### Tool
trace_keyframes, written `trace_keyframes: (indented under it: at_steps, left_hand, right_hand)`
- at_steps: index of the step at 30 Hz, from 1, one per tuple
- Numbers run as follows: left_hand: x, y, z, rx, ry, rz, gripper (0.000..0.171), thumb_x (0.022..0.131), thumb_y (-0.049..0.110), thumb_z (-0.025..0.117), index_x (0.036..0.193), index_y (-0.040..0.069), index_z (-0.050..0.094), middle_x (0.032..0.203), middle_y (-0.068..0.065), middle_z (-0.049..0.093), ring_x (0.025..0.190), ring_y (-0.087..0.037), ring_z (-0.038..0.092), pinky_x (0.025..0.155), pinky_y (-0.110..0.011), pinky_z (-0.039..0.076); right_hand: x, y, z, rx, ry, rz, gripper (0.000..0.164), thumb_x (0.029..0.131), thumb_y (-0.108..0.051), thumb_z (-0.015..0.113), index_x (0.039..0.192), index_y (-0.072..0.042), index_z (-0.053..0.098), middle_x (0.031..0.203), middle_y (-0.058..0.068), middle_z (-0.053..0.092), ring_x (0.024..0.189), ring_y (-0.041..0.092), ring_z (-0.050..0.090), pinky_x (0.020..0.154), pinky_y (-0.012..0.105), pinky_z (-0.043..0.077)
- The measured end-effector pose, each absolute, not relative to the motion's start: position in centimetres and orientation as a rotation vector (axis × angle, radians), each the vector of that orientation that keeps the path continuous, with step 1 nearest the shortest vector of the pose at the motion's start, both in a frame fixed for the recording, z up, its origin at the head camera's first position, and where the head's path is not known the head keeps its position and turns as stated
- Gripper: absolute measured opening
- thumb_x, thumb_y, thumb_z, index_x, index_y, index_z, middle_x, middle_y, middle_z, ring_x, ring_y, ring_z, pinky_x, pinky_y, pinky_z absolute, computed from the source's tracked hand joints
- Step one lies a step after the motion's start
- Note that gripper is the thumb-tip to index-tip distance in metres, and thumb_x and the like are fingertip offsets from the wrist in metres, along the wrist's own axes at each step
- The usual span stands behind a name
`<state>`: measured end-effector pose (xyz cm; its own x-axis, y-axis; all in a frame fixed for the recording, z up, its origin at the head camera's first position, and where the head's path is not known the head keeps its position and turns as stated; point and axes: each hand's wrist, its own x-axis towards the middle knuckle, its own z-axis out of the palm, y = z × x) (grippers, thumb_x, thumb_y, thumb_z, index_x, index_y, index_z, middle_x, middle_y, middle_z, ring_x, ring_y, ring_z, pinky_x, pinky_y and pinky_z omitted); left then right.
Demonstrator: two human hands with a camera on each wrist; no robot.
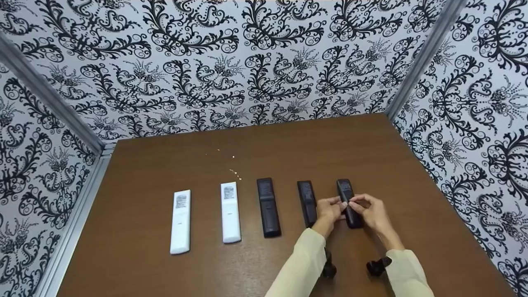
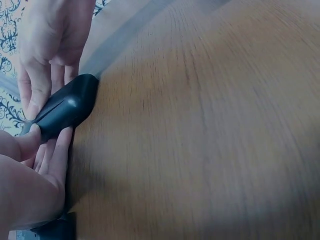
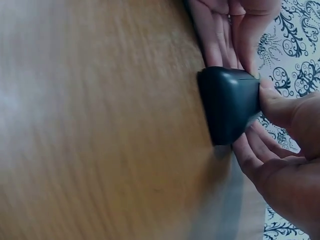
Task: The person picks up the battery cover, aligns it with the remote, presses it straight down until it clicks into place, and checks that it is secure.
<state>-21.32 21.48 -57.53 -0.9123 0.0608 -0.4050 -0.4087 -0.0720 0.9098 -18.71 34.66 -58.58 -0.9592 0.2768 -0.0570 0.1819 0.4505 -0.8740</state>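
Observation:
A black remote control (image 1: 354, 216), the rightmost in a row, lies back side up on the wooden table between both hands. My left hand (image 1: 329, 210) grips its left side, thumb on the back and fingers along the edge. From the right, my right hand (image 1: 374, 212) holds it too, its thumb on the back near the other thumb. In the left wrist view the remote's rounded end (image 2: 75, 102) points out past the fingers. The right wrist view shows the same end (image 3: 225, 100), with fingers against both sides. Another black remote (image 1: 307, 198) is partly hidden behind my left hand.
Further left lie a third black remote (image 1: 269, 210) and two white remotes (image 1: 230, 218) (image 1: 180, 227), all back side up. Small light specks (image 1: 235, 172) dot the wooden table (image 1: 321, 144). Patterned walls (image 1: 264, 62) enclose its back and sides.

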Motion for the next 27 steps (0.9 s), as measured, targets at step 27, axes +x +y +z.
trace_keyframes:
  at_steps: [27]
  left_hand:
    - [-21.2, 22.3, -57.3, -0.077, 2.613, 1.662, 0.017, 0.077, 0.004, 0.083, 0.092, -0.003, 0.079, 0.089, -0.012, 0.078, 0.08, -0.015, 0.074, 0.068, -0.023, 0.058]
  right_hand:
    - [-18.8, 34.0, -58.5, -0.538, -2.69, 1.433, 0.04, 0.099, -0.01, 0.061, 0.135, 0.006, 0.057, 0.127, 0.032, 0.062, 0.115, 0.04, 0.064, 0.074, 0.01, 0.044]
